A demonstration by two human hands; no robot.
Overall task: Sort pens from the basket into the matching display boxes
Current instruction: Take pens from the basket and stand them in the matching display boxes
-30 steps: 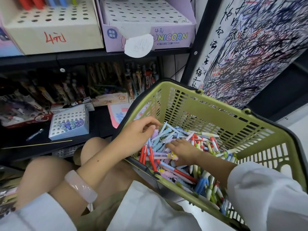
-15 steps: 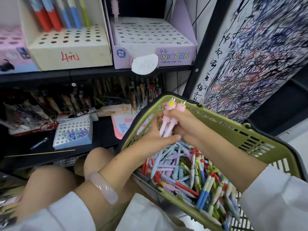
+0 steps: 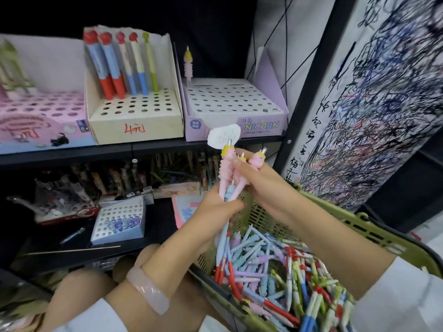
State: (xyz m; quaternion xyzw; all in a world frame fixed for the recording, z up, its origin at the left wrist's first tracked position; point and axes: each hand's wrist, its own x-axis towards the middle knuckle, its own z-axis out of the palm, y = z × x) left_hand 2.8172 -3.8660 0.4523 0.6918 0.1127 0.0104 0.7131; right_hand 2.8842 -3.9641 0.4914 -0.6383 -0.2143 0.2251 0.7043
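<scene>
A green basket full of mixed pens rests at the lower right. Above its near-left rim, both hands hold a small bunch of pink pens upright, tips up. My right hand wraps their upper part and my left hand grips their lower ends. On the shelf above stands a purple "UNICORN" display box with one pink pen in its back left corner. Beside it is a cream box holding several red and blue pens.
A pink display box sits at the shelf's far left. A paper tag hangs off the shelf edge just above the held pens. The lower shelf holds a small white holed box, a loose pen and a thin stick. My knees are below.
Both hands left the pile in the basket, gathered pink pens and raised them toward the shelf. My view tilted upward, showing more of the display boxes.
</scene>
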